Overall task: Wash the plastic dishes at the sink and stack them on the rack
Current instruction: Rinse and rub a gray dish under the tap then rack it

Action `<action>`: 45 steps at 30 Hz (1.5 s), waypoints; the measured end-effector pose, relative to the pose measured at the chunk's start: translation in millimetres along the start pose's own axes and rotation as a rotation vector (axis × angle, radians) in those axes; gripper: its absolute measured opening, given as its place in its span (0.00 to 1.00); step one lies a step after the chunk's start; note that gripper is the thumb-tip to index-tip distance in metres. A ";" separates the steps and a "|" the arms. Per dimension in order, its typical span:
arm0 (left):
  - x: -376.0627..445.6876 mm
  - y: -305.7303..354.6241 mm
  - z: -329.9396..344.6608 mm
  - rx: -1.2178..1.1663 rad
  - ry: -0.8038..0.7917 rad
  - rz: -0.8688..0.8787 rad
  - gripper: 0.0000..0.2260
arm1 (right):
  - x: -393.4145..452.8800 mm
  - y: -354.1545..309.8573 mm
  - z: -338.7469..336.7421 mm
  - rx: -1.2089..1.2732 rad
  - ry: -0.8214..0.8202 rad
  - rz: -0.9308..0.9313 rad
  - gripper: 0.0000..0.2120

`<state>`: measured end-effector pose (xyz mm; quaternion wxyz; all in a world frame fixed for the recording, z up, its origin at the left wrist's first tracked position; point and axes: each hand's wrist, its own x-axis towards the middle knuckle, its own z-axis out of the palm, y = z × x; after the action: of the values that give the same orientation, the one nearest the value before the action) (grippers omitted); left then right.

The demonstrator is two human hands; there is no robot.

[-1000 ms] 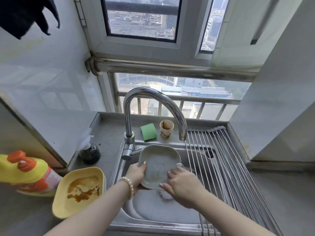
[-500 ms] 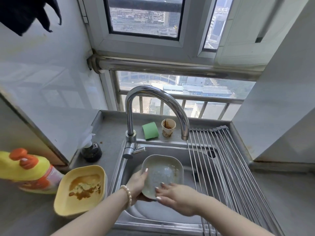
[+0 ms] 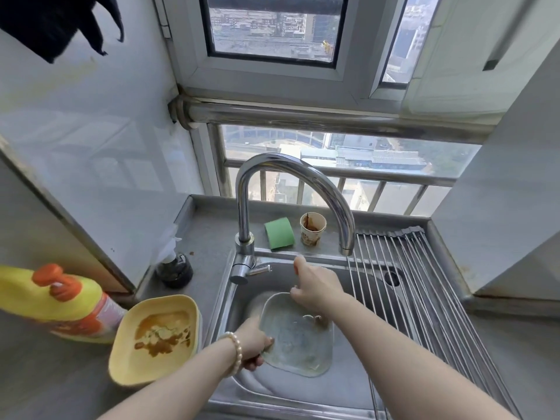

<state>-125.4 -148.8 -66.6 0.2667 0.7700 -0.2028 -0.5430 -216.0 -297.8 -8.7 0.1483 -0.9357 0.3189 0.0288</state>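
Note:
A grey-green plastic dish (image 3: 298,344) lies low in the steel sink (image 3: 303,392), its hollow facing up. My left hand (image 3: 253,341) grips its left rim, thumb on top. My right hand (image 3: 315,286) is off the dish and raised above its far edge, between the tap lever (image 3: 260,269) and the spout, with one finger stretched up and nothing held. A yellow plastic dish (image 3: 157,338) smeared with brown sauce sits on the counter left of the sink. The roll-up wire rack (image 3: 424,283) spans the sink's right side and carries nothing.
The curved tap (image 3: 291,168) arches over the sink; no water is seen running. Behind it stand a green sponge (image 3: 279,232) and a stained paper cup (image 3: 312,229). A yellow detergent bottle (image 3: 54,301) and a dark dispenser (image 3: 174,268) stand at the left.
My left hand has lowered the grey-green dish flat into the sink. My right hand has left the dish and risen toward the tap.

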 end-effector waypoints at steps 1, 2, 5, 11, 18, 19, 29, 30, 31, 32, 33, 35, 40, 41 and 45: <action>0.8 -0.7 1.1 0.008 -0.006 0.000 0.16 | 5.8 -5.5 -1.8 -0.028 -0.054 -0.023 0.15; 1.5 -0.6 1.3 0.013 -0.008 0.000 0.18 | 12.5 -9.7 -2.5 -0.053 -0.101 -0.050 0.16; 4.3 0.8 0.4 0.020 -0.014 -0.008 0.17 | 29.6 -19.5 -2.9 -0.110 -0.176 -0.106 0.17; 17.8 -2.4 -8.7 0.003 -0.007 -0.076 0.12 | 46.0 -32.3 0.8 -0.221 -0.214 -0.175 0.19; 22.5 1.4 3.1 -0.131 0.023 -0.077 0.06 | 17.2 -44.0 11.9 -0.183 -0.218 -0.206 0.17; 23.4 5.2 7.0 -0.154 0.034 -0.069 0.05 | 10.3 -41.3 14.2 -0.109 -0.174 -0.169 0.15; 20.4 31.1 40.0 -0.226 0.190 0.133 0.10 | -84.8 31.2 55.1 -0.231 -0.022 0.007 0.45; 17.2 32.5 45.8 -0.228 0.174 0.131 0.10 | -80.7 33.0 43.5 -0.253 -0.073 0.058 0.52; 13.9 34.7 51.7 -0.257 0.158 0.123 0.11 | -72.5 35.2 36.1 -0.232 -0.127 0.074 0.57; 10.7 39.8 57.9 -0.300 0.143 0.111 0.12 | -65.0 34.9 29.0 -0.162 -0.197 0.089 0.59; 8.9 45.1 61.7 -0.344 0.142 0.088 0.13 | -58.9 31.6 24.3 -0.080 -0.246 0.093 0.58; 3.0 54.1 62.9 -0.418 0.127 0.044 0.18 | -49.6 21.3 22.7 0.020 -0.304 0.032 0.45; 6.1 49.7 46.6 -0.562 0.148 0.095 0.23 | -76.8 19.0 20.5 0.051 -0.451 -0.233 0.44; 3.7 48.0 44.2 -0.574 0.133 0.104 0.24 | -81.0 26.4 19.0 0.010 -0.437 -0.219 0.52; -12.7 56.6 55.4 -0.552 -0.002 0.096 0.21 | -66.4 44.4 19.1 -0.068 -0.279 0.041 0.63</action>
<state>-183.1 -195.6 -36.6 0.4915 0.6572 -0.0839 -0.5653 -294.9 -286.5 -28.6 0.1587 -0.9203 0.3132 0.1723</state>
